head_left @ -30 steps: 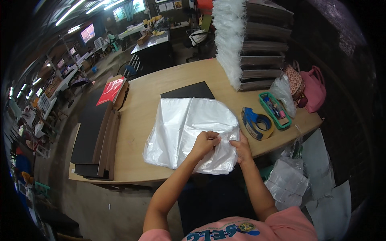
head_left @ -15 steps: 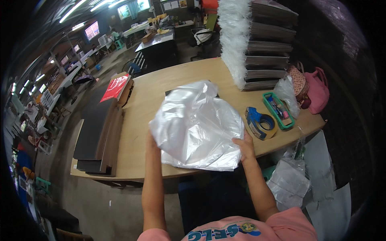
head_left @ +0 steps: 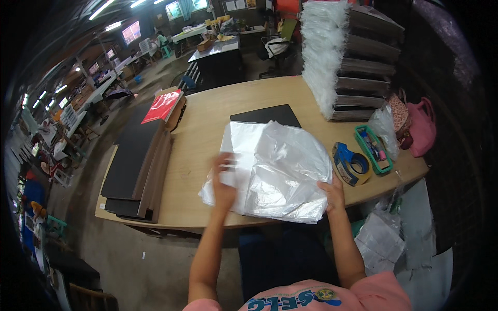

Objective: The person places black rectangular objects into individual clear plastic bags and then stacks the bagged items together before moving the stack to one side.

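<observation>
A shiny clear plastic bag (head_left: 280, 166) lies loosely spread over the near part of the table, creased and folded. My right hand (head_left: 334, 193) pinches its right edge, thumb on top. At the bag's left side is my left hand (head_left: 224, 181), blurred by motion, its fingers looking stretched out and apart over the plastic. Whether that hand touches the bag is unclear. From under the bag's far edge a flat black board (head_left: 270, 114) sticks out; the rest of it is covered.
Black boards (head_left: 132, 160) are stacked at the left, near a red packet (head_left: 163, 105). To the right lie a blue tape dispenser (head_left: 342, 160) and a green basket (head_left: 385, 165) of small items. A tall stack of plastic-wrapped black boards (head_left: 363, 78) and a pink bag (head_left: 421, 127) stand beyond.
The bag has come down flatter on the table, uncovering more of the black board. My left hand has moved from the bag's left edge to over its left part; my right still grips.
</observation>
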Demonstrator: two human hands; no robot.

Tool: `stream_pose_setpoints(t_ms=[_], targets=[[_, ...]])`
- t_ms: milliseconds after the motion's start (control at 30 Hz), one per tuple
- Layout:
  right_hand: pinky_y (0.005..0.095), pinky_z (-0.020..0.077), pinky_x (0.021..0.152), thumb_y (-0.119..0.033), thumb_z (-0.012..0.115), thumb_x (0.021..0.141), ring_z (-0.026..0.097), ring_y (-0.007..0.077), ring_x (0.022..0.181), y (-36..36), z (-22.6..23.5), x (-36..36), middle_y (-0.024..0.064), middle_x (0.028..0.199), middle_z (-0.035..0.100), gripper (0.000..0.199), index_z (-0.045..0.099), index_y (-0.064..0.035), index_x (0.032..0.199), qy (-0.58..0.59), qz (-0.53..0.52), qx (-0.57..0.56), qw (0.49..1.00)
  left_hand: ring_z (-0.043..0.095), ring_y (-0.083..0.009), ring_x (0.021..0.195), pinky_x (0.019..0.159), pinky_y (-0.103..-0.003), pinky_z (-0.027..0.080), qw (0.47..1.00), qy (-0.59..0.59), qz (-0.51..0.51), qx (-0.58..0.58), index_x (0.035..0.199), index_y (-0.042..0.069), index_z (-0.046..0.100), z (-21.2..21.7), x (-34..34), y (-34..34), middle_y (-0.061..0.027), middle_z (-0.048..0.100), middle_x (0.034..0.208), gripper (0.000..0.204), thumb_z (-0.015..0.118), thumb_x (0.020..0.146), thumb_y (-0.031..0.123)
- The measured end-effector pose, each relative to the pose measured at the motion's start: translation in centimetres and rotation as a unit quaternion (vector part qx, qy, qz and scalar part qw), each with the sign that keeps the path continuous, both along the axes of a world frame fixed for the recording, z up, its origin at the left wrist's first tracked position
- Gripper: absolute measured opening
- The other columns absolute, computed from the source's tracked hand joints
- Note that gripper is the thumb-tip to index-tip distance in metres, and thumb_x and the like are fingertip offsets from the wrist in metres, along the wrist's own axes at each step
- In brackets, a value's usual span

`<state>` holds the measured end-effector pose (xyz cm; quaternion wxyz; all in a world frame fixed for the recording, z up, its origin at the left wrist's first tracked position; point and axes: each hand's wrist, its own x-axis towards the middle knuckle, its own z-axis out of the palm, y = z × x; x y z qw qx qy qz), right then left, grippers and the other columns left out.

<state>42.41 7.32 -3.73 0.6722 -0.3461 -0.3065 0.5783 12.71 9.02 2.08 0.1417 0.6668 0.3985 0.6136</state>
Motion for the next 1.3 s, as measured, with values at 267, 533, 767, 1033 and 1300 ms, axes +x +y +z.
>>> stream_pose_setpoints(t_ms=[267, 533, 767, 1033, 1300], targets=[[0.03, 0.0476, 0.084, 0.01, 0.06, 0.073, 0.059, 0.0204, 0.098, 0.8, 0.1, 0.2, 0.0123, 0.113, 0.059, 0.056, 0.045, 0.0035, 0.128, -0.008, -0.031, -0.038, 0.999, 0.057, -0.0333, 0.102, 0.086, -0.039, 0.046, 0.937, 0.24, -0.105, -0.232, 0.115, 0.011, 0.06, -0.4, 10.6, 2.1, -0.019, 0.06, 0.111, 0.037, 0.066, 0.079, 0.016], [0.0297, 0.0485, 0.082, 0.012, 0.061, 0.071, 0.061, 0.02, 0.093, 0.8, -0.1, -1.0, 0.0118, 0.11, 0.06, 0.057, 0.046, 0.0026, 0.125, -0.026, -0.001, -0.025, 0.999, 0.056, -0.0306, 0.106, 0.098, -0.046, 0.042, 0.684, -0.598, -0.283, -0.306, 0.115, -0.001, 0.052, -7.4, -11.2, 7.0, -0.0179, 0.055, 0.12, 0.032, 0.046, 0.095, 0.023], [0.0299, 0.0485, 0.083, 0.012, 0.059, 0.073, 0.061, 0.02, 0.095, 0.2, -0.2, 0.4, 0.0122, 0.11, 0.06, 0.055, 0.046, 0.0031, 0.126, -0.006, -0.029, -0.011, 0.999, 0.059, -0.023, 0.095, 0.075, -0.035, 0.051, 0.98, -0.026, 0.199, 0.008, 0.11, 0.002, 0.055, 1.0, -3.1, -0.3, -0.013, 0.055, 0.112, 0.032, 0.056, 0.078, -0.001], [0.0303, 0.0481, 0.084, 0.008, 0.068, 0.073, 0.058, 0.0189, 0.099, 0.0, 1.0, -0.9, 0.0116, 0.113, 0.058, 0.06, 0.044, 0.0007, 0.128, -0.027, -0.012, -0.023, 0.999, 0.058, -0.0255, 0.086, 0.072, -0.041, 0.048, 0.935, 0.313, -0.036, -0.165, 0.089, 0.001, 0.06, -0.7, 11.8, -0.3, -0.0146, 0.058, 0.09, 0.028, 0.068, 0.08, 0.026], [0.0318, 0.0454, 0.092, 0.018, 0.065, 0.065, 0.055, 0.0203, 0.107, -0.4, 1.6, -1.0, 0.0135, 0.127, 0.049, 0.087, 0.029, -0.0037, 0.141, -0.094, -0.076, 0.024, 0.992, 0.041, -0.0048, 0.051, 0.042, -0.021, 0.033, 0.891, -0.14, -0.137, -0.41, 0.088, 0.007, 0.054, 0.0, 6.2, 3.4, -0.0008, 0.054, 0.073, 0.02, 0.063, 0.087, 0.025]])
